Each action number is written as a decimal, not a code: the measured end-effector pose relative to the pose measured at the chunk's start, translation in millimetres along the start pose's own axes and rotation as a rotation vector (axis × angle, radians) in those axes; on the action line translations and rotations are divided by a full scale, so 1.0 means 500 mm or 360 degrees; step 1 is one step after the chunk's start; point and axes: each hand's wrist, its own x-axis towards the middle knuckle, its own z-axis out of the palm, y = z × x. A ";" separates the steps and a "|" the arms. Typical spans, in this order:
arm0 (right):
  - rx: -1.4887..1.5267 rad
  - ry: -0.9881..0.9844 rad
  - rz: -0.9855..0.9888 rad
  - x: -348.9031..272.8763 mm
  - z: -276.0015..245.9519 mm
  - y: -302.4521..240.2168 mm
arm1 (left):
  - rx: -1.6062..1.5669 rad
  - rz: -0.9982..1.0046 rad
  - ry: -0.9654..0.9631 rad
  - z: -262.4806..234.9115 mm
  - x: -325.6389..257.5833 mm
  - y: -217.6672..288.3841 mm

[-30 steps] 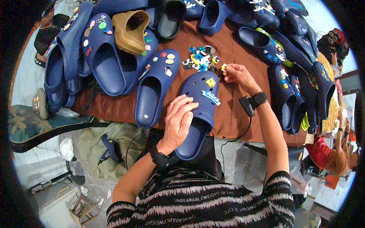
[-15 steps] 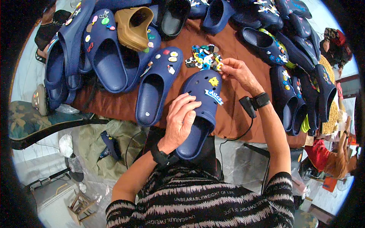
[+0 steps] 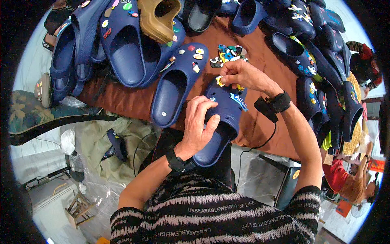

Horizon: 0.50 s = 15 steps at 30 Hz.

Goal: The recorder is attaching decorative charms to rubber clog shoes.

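A navy blue clog (image 3: 227, 116) lies toe-away at the front edge of the brown-covered table (image 3: 122, 101). My left hand (image 3: 200, 124) grips it around the middle, thumb on its upper. My right hand (image 3: 239, 75) pinches a small yellow-and-white charm (image 3: 219, 80) against the clog's toe, beside a blue charm and a yellow one set in its upper. A pile of loose colourful charms (image 3: 227, 53) lies just beyond my right hand.
Another navy clog with charms (image 3: 178, 83) lies to the left. Several more navy clogs (image 3: 122, 44) and a tan one (image 3: 158, 18) crowd the back and right side (image 3: 321, 93). A patterned chair seat (image 3: 36, 118) stands left of the table. Another person (image 3: 357, 183) sits at lower right.
My right hand came back from the charm pile with a charm and now presses it on the clog's toe. My left hand has shifted slightly on the clog.
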 end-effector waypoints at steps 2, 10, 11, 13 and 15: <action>0.0024 -0.0049 0.0028 0.008 0.008 -0.011 | -0.0003 -0.0037 0.0018 0.002 -0.003 -0.002; -0.0345 -0.0378 0.0192 0.045 0.034 -0.056 | 0.0029 -0.0035 -0.0019 0.000 -0.003 -0.005; -0.0356 -0.0426 0.0155 0.050 0.031 -0.057 | 0.0037 -0.0017 -0.0014 0.001 -0.002 -0.006; -0.0523 -0.0516 0.0228 0.065 0.026 -0.061 | 0.0031 -0.0019 -0.0027 0.004 0.000 -0.003; -0.0739 -0.0641 0.0317 0.079 0.022 -0.064 | 0.0031 -0.0023 -0.0040 0.004 0.002 -0.001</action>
